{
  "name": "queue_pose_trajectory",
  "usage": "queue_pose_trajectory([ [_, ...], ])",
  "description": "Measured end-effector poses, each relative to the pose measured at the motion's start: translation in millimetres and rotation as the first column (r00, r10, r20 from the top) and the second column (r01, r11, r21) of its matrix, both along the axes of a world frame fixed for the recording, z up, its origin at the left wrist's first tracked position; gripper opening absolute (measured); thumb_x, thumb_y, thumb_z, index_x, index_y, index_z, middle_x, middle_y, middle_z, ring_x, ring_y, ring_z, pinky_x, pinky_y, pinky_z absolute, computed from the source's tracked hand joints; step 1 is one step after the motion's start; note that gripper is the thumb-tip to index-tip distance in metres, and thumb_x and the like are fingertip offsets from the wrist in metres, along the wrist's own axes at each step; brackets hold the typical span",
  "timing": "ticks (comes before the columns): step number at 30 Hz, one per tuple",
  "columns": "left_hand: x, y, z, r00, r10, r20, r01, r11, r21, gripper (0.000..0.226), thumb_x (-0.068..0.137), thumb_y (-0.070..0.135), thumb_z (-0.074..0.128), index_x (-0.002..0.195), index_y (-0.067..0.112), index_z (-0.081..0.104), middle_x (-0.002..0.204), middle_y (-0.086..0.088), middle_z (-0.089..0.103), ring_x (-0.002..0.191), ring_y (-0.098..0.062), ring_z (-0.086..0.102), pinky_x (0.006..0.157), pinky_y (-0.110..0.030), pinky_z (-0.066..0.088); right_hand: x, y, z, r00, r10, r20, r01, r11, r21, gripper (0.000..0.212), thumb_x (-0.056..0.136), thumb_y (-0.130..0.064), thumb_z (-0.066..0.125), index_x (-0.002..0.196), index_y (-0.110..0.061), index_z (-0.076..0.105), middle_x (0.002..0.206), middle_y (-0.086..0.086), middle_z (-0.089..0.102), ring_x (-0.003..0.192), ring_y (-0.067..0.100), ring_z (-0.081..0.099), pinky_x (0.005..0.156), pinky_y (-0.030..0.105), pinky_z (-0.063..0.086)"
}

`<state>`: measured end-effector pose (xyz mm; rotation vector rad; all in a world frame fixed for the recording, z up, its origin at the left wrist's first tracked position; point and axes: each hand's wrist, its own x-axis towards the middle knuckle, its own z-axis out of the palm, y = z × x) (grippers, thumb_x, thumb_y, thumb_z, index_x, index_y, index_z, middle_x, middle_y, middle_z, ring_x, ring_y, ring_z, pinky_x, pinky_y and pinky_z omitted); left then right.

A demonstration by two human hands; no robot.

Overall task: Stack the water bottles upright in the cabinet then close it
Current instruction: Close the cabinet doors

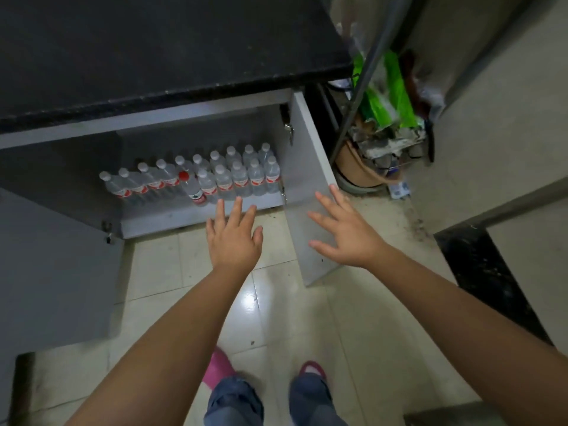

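Several clear water bottles point(239, 176) with white caps and red labels stand upright in two rows on the floor of the open grey cabinet point(172, 218). One bottle with a red cap point(192, 187) stands in front of the rows. My left hand point(235, 238) hovers with spread straight fingers just before the cabinet's bottom edge, holding nothing. My right hand point(344, 232) is spread flat in front of the right cabinet door point(310, 179), which stands swung out. The left cabinet door point(55, 265) is also swung open.
A black stone countertop point(153, 50) overhangs the cabinet. To the right stands a metal rack point(356, 96) with green bags point(396, 93) and clutter beside a tan bin point(359, 173). Glossy floor tiles point(255, 302) lie below; my feet in pink sandals show at the bottom.
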<state>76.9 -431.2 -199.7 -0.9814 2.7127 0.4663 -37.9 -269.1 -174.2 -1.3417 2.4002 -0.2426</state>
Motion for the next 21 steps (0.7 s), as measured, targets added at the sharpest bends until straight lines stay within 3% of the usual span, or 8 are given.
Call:
queue_pose_trajectory([
  [2,6.9,-1.4,-6.0,0.999,0.004,0.041,-0.004,1.0,-0.011,0.056,0.098,0.043,0.034,0.149,0.028,0.018,0.161,0.004,0.002,0.149,-0.025,-0.01,0.122,-0.044,0.002,5.9,-8.0,-4.5,1.0,0.016,-0.025,-0.018,0.997,-0.075,0.087,0.068,-0.064,0.02,0.133,-0.014,0.051,0.155,0.013,0.026,0.137,0.02,-0.011,0.113,0.042,-0.008],
  [5,21.7,-22.3,-13.9,0.995,0.062,0.081,-0.061,0.998,-0.01,0.058,0.096,0.046,0.036,0.149,0.027,0.019,0.161,0.004,0.002,0.149,-0.025,-0.01,0.121,-0.045,0.001,29.6,-37.5,-9.6,0.999,0.04,-0.02,-0.041,0.995,-0.086,0.078,0.074,-0.06,0.025,0.123,-0.011,0.061,0.146,0.017,0.044,0.144,0.038,0.014,0.109,0.049,-0.006],
  [7,37.9,-42.9,-15.1,0.988,0.116,0.101,-0.115,0.993,-0.016,0.058,0.096,0.044,0.037,0.149,0.026,0.021,0.161,0.003,0.003,0.149,-0.025,-0.011,0.121,-0.046,0.002,50.7,-67.0,-13.1,0.998,0.033,-0.062,-0.041,0.991,-0.131,0.075,0.076,-0.059,0.025,0.117,-0.011,0.066,0.14,0.016,0.052,0.141,0.04,0.025,0.107,0.053,-0.006],
  [10,68.6,-84.8,-9.4,0.972,0.208,0.113,-0.202,0.977,-0.062,0.058,0.097,0.043,0.036,0.149,0.025,0.019,0.161,0.002,0.002,0.149,-0.026,-0.011,0.121,-0.046,0.001,78.2,-126.4,-10.7,0.994,0.082,-0.075,-0.086,0.995,-0.055,0.073,0.085,-0.058,0.014,0.136,-0.018,0.046,0.155,0.008,0.028,0.148,0.029,0.004,0.109,0.052,-0.018],
  [12,89.0,-121.6,1.7,0.964,0.235,0.127,-0.217,0.966,-0.143,0.059,0.097,0.042,0.036,0.15,0.023,0.016,0.162,0.0,0.0,0.148,-0.027,-0.011,0.121,-0.046,0.001,91.3,-166.3,-9.6,0.985,0.145,-0.091,-0.141,0.989,0.051,0.06,0.095,-0.052,0.022,0.145,-0.019,0.029,0.159,0.006,0.014,0.148,0.027,-0.006,0.115,0.051,-0.016],
  [15,113.7,-186.2,24.0,0.95,0.301,0.088,-0.275,0.933,-0.231,0.063,0.098,0.039,0.037,0.151,0.017,0.01,0.161,-0.005,-0.002,0.148,-0.03,-0.011,0.121,-0.047,0.002,101.6,-218.0,-9.8,0.981,0.149,-0.125,-0.138,0.986,0.092,0.059,0.097,-0.047,0.029,0.147,-0.016,0.023,0.159,0.008,0.015,0.148,0.028,0.0,0.119,0.049,-0.01],
  [21,175.3,-312.6,46.2,0.936,0.33,0.123,-0.278,0.907,-0.317,0.072,0.098,0.039,0.036,0.15,0.005,-0.001,0.16,-0.013,-0.005,0.148,-0.029,-0.011,0.122,-0.043,0.002,107.5,-295.9,-6.0,0.975,-0.026,-0.219,0.066,0.982,0.177,0.062,0.098,-0.046,0.027,0.149,-0.015,0.013,0.159,0.008,0.012,0.148,0.027,0.001,0.119,0.048,-0.008],
])
